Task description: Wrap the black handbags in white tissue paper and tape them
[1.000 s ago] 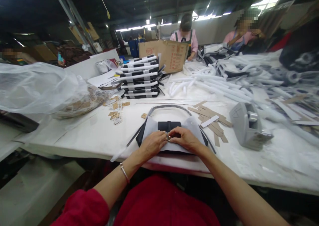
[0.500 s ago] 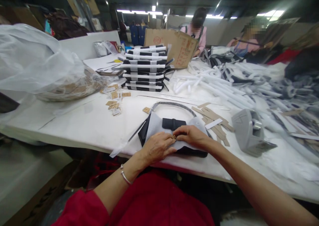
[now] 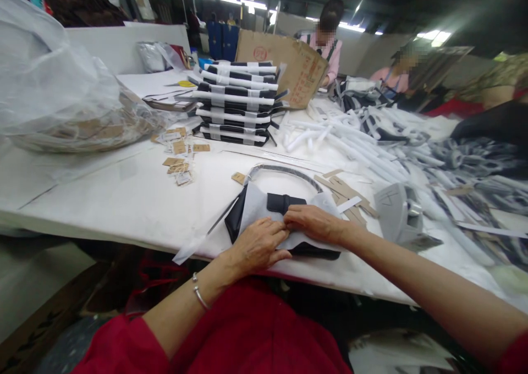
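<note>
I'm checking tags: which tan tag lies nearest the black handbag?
The lone tan tag beside the left end of the handle on the handbag; the other tags lie grouped farther left.

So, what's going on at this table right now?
A person in red has both hands on a black handbag near the white table's edge. The left hand and right hand meet over its pale sheet; what's under their fingertips is hidden. Behind stands a stack of black bags.
</note>
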Available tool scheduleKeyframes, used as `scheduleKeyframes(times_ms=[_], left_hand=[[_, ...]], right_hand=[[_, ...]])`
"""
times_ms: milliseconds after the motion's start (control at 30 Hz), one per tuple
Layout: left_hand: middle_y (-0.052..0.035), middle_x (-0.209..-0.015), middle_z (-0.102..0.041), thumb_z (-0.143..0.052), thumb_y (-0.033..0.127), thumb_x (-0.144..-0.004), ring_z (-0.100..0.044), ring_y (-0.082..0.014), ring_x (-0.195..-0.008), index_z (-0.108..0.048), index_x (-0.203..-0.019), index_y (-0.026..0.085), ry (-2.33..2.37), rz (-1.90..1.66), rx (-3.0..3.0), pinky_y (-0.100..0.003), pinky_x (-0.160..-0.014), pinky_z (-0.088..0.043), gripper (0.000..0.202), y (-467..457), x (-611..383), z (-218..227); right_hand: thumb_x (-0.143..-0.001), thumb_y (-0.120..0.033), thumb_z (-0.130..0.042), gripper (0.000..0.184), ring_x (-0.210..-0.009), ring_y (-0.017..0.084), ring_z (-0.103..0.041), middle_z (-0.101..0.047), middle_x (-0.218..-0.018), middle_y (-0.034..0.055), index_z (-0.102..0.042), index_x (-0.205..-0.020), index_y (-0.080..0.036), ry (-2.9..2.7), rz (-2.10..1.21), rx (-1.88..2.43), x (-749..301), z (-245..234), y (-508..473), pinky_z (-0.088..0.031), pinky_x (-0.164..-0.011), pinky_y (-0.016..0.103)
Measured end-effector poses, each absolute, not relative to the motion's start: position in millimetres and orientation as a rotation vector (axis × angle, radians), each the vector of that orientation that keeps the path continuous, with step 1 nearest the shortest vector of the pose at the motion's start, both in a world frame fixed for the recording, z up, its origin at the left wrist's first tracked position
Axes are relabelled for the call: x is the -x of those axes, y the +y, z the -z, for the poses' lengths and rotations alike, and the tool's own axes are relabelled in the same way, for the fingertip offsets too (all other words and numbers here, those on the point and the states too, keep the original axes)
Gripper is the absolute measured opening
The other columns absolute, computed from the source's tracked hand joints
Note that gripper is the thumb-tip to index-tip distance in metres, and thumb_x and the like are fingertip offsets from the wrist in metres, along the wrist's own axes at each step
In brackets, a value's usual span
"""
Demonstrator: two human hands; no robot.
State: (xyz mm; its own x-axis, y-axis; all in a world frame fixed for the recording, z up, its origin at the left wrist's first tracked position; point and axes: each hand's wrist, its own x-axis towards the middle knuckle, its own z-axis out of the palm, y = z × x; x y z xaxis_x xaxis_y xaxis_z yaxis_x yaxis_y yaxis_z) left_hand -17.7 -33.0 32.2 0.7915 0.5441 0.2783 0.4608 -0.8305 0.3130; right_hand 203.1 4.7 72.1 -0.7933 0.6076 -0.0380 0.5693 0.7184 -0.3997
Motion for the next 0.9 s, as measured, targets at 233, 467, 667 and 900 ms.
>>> scheduleKeyframes(times_ms=[233, 467, 667, 900], left_hand=[[-0.0088, -0.139, -0.054, -0.063, 0.045, -0.090, -0.055, -0.0252, -0.122, -0.053, -0.126, 0.021, 0.858, -0.538, -2.692, -0.040, -0.106, -0.043, 0.044, -36, 16, -38], [-0.0082, -0.128, -0.062, -0.063, 0.044, -0.090, -0.058, -0.0243, -0.120, -0.055, -0.123, 0.023, 0.893, -0.408, -2.686, -0.046, -0.111, -0.036, 0.040, -35, 10, -53], [-0.0077, -0.123, -0.064, -0.064, 0.042, -0.090, -0.059, -0.0247, -0.117, -0.059, -0.113, 0.023, 0.937, -0.389, -2.724, -0.052, -0.114, -0.031, 0.031, -37, 7, -53], [-0.0087, -0.125, -0.060, -0.066, 0.043, -0.088, -0.055, -0.0262, -0.121, -0.059, -0.115, 0.023, 1.046, -0.359, -2.724, -0.050, -0.113, -0.033, 0.035, -47, 3, -51]], right_hand=[[-0.090, -0.023, -0.060, 0.016, -0.090, 0.020, -0.062, -0.068, -0.095, 0.0051, -0.069, -0.103, -0.022, -2.289, -0.743, 1.338, -205, -52, -20, -0.050, -0.085, 0.035], [-0.088, -0.027, -0.065, 0.014, -0.089, 0.020, -0.063, -0.069, -0.094, 0.0045, -0.073, -0.100, -0.024, -2.139, -0.852, 1.339, -209, -40, -18, -0.050, -0.084, 0.035], [-0.092, -0.030, -0.061, 0.017, -0.086, 0.019, -0.066, -0.071, -0.092, 0.0049, -0.075, -0.101, -0.025, -2.282, -0.806, 1.195, -213, -44, -10, -0.052, -0.081, 0.032], [-0.098, -0.025, -0.050, 0.024, -0.080, 0.017, -0.065, -0.069, -0.093, 0.0069, -0.073, -0.106, -0.024, -2.605, -0.634, 1.034, -217, -58, -4, -0.049, -0.071, 0.028]])
